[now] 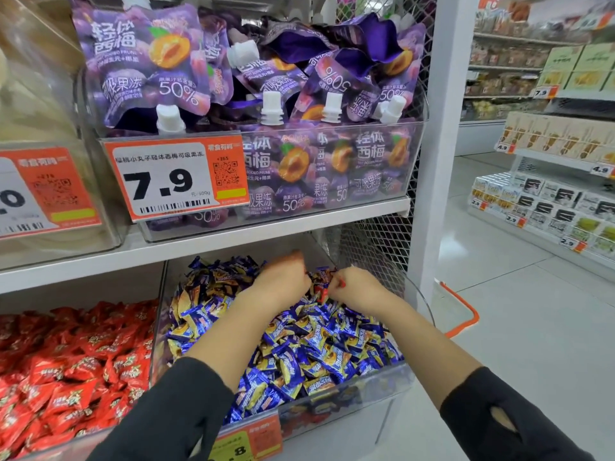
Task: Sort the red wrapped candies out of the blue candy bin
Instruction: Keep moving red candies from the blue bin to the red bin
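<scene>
1. Both hands reach deep into the blue candy bin [392,390]; their fingers curl downward and away, so most fingertips are hidden.
2. The left hand [283,284] has its grip curled; whether it holds anything cannot be told.
3. The right hand [352,287] pinches a red wrapped candy [322,292], which is small and partly hidden between the 2 hands at the bin's back.
4. That candy looks roughly upright; its ends are unclear.
5. The bin holds blue and yellow candies [319,354].
6. A neighbouring bin of red candies [66,371] sits to the left, cut off by the frame.
</scene>
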`<action>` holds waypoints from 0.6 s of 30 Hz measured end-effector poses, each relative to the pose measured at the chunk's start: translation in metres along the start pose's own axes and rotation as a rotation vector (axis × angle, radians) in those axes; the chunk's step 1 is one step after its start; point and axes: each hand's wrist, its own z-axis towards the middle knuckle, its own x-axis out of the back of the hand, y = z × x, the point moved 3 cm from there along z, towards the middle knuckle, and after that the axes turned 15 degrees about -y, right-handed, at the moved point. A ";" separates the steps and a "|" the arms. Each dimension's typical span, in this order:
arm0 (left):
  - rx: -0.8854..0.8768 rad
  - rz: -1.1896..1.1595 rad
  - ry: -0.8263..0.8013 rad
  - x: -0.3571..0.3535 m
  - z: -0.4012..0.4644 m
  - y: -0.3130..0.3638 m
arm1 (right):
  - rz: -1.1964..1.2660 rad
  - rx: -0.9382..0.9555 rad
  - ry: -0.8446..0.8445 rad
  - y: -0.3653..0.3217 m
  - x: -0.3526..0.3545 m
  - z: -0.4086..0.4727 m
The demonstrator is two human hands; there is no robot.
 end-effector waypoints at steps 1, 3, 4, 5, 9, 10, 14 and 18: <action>-0.016 -0.003 -0.030 -0.001 0.006 0.003 | 0.030 0.001 0.030 0.000 0.004 -0.002; -0.043 0.022 -0.141 -0.010 0.019 0.005 | 0.057 0.008 0.010 -0.001 0.007 -0.004; -0.048 0.054 -0.198 -0.016 0.025 0.004 | 0.050 0.010 -0.016 -0.002 0.008 -0.004; -0.044 0.100 -0.235 -0.021 0.031 0.001 | 0.034 0.008 -0.036 -0.002 0.008 -0.004; 0.029 0.312 -0.247 -0.022 0.045 -0.013 | -0.040 -0.009 -0.037 -0.002 0.011 -0.002; 0.043 0.354 -0.253 -0.019 0.045 -0.016 | -0.050 -0.022 -0.056 -0.002 0.013 -0.001; 0.117 0.428 -0.244 -0.013 0.044 -0.024 | -0.177 -0.079 -0.170 -0.002 0.014 0.004; 0.058 0.403 -0.262 -0.021 0.051 -0.025 | -0.161 -0.060 -0.188 -0.001 0.014 0.003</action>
